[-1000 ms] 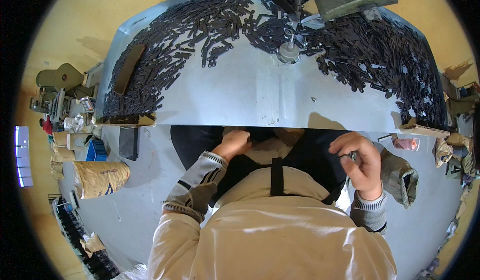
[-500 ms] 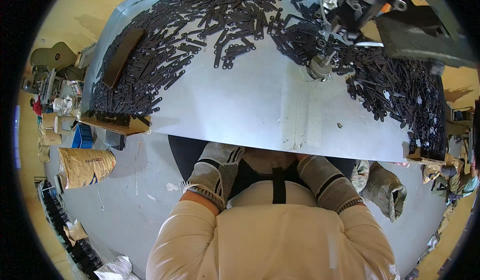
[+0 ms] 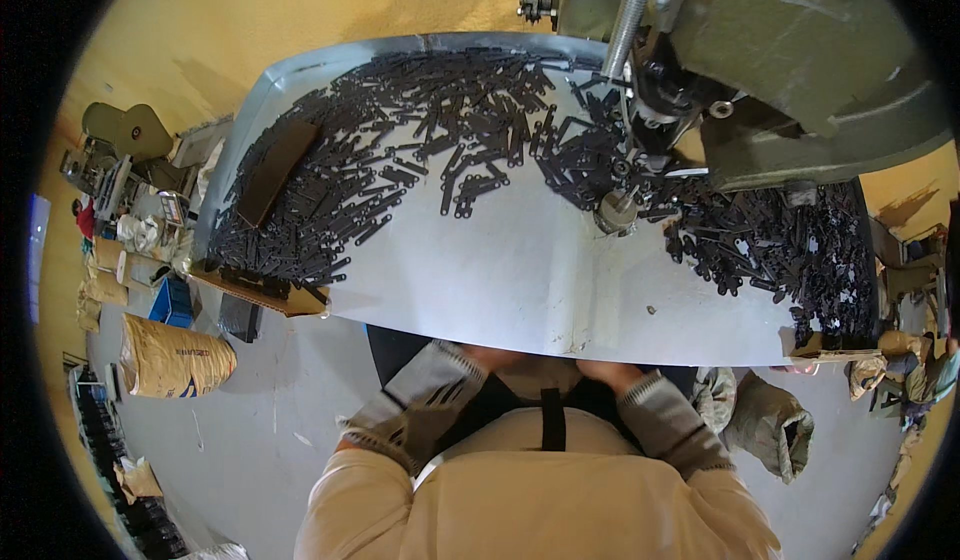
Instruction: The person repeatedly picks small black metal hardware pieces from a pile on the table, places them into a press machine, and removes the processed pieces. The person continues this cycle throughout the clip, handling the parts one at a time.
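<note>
My left hand (image 3: pixel 492 357) and my right hand (image 3: pixel 603 370) are drawn in close to my body, just under the near edge of the grey metal work table (image 3: pixel 480 280). Only their backs show, and the fingers are hidden, so I cannot see whether they hold anything. Several black flat metal pieces (image 3: pixel 400 160) lie heaped across the far and left parts of the table, with another heap (image 3: pixel 790 250) at the right. A green press machine (image 3: pixel 780 70) hangs over the table's right side, above a small round post (image 3: pixel 617 210).
A dark flat block (image 3: pixel 275 170) lies on the pile at the left. Brown sacks (image 3: pixel 175 360) and a blue crate (image 3: pixel 172 300) stand on the grey floor to the left. A grey bag (image 3: pixel 770 425) and clutter sit at the right.
My hands, apart and raised before my chest a second ago, have come together under the table edge. The view has tilted toward the table and the press.
</note>
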